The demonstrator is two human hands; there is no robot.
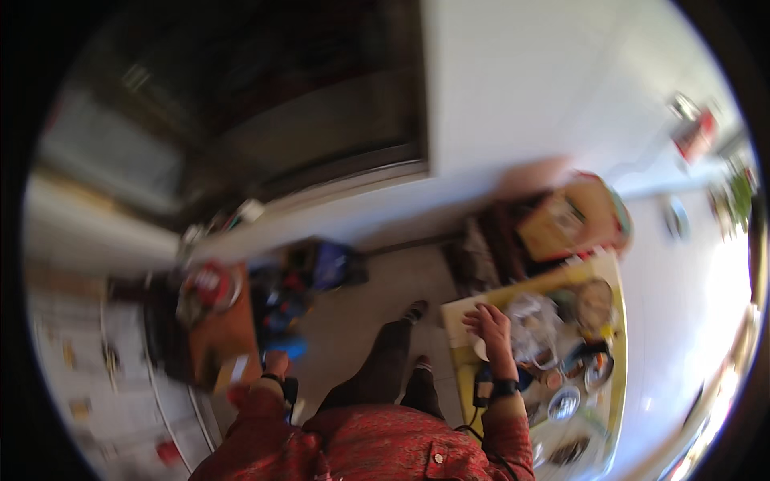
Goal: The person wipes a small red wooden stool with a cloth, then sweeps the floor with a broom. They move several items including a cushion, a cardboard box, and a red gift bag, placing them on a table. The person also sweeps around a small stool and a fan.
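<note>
My right hand (492, 327) is over the near left part of a yellow-edged table (460, 355). Its fingers are loosely apart, and nothing shows in them. Just right of it lies a crumpled clear plastic bag (532, 327). Several bowls and jars crowd the tabletop, among them a small bowl (563, 403) and a round container (594, 300). My left hand (277, 364) hangs low on the other side, blurred and partly hidden by its wrist. A bright blue item (287, 347) appears just beyond it; whether they touch cannot be told.
To the left stands a brown wooden surface (222, 330) with a red item (210, 285) on it. Blue and dark items (289, 300) lie on the floor by the wall. A cardboard box (553, 222) sits behind the table. A dark opening (301, 90) breaks the white wall (541, 78).
</note>
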